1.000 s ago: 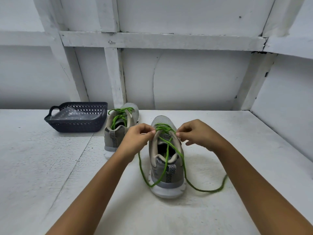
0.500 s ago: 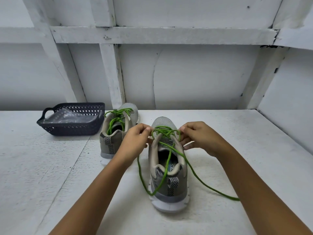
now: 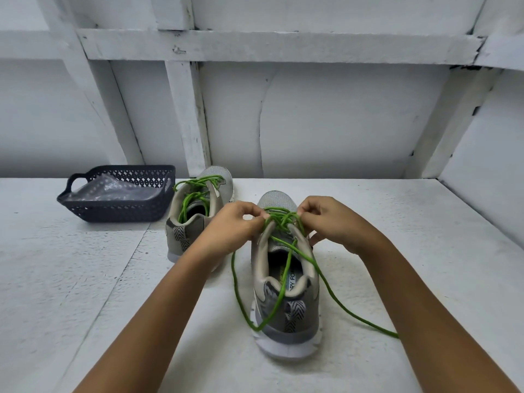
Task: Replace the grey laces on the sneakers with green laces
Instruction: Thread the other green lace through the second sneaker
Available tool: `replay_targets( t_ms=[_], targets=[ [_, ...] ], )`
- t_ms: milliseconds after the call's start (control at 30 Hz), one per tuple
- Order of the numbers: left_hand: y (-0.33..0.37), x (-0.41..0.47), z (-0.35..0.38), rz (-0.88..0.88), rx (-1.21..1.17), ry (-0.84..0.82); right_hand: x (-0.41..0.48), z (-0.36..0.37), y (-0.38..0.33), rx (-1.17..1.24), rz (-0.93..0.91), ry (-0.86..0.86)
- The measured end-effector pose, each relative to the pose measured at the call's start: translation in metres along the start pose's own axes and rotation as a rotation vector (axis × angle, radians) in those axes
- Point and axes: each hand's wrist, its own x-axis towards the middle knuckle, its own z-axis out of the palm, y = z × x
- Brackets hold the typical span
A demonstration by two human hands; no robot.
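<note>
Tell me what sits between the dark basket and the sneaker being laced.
The head view shows the other sneaker, already laced green, standing between the basket and the near sneaker.

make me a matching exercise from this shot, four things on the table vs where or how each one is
Things:
1. dark basket
2. far sneaker
3. near sneaker
4. green lace of the near sneaker

Places or states:
a. pinched by the left hand and the right hand, ends trailing on the table
b. holds clear plastic
c. beside the dark basket, no hand on it
d. closest to the camera

Pairs: 1-b, 2-c, 3-d, 4-a
</note>
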Motion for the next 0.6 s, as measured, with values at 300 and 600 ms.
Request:
replay_targets(
  t_ms=[300,600],
  targets=[
    [0.0003,0.0084,0.0023,-0.034,-0.060,0.083,0.0081,-0.0044,0.0022,0.109,0.059,-0.001],
    [0.0016,0.0118,0.0010,-0.078,0.014,-0.027,0.0085,0.0008,0.0066,0.043,0.008,-0.073]
  ],
)
